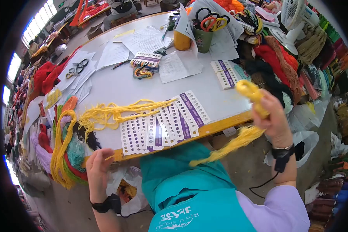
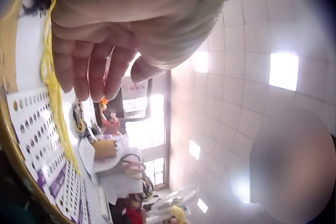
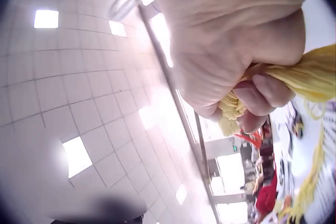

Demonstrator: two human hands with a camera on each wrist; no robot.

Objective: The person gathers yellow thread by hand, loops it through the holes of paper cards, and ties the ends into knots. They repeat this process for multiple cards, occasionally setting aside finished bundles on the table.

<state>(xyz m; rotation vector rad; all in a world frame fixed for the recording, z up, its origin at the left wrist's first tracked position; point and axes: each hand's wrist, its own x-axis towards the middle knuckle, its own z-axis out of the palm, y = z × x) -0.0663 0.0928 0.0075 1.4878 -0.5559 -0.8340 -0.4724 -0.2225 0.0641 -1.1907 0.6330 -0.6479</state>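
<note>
My right hand [image 1: 273, 116] grips a skein of yellow thread [image 1: 248, 135] above the table's front right edge. Its looped end stands up over the fingers and its loose tail trails down to the left. In the right wrist view the fingers curl round the yellow bundle [image 3: 310, 74]. By the table's front left edge is my left hand [image 1: 98, 164], its fingers loosely bent and holding nothing. More yellow thread [image 1: 120, 112] lies across the table, its right end over fanned-out white and purple cards [image 1: 158, 129] punched with rows of holes.
Coloured skeins [image 1: 67, 143] hang over the table's left edge. At the back stand a green cup [image 1: 202, 40] of scissors and a yellow container [image 1: 181, 40]. Papers, more scissors [image 1: 81, 66] and a card with threads [image 1: 146, 60] lie farther in. A fan [image 1: 292, 15] stands at right.
</note>
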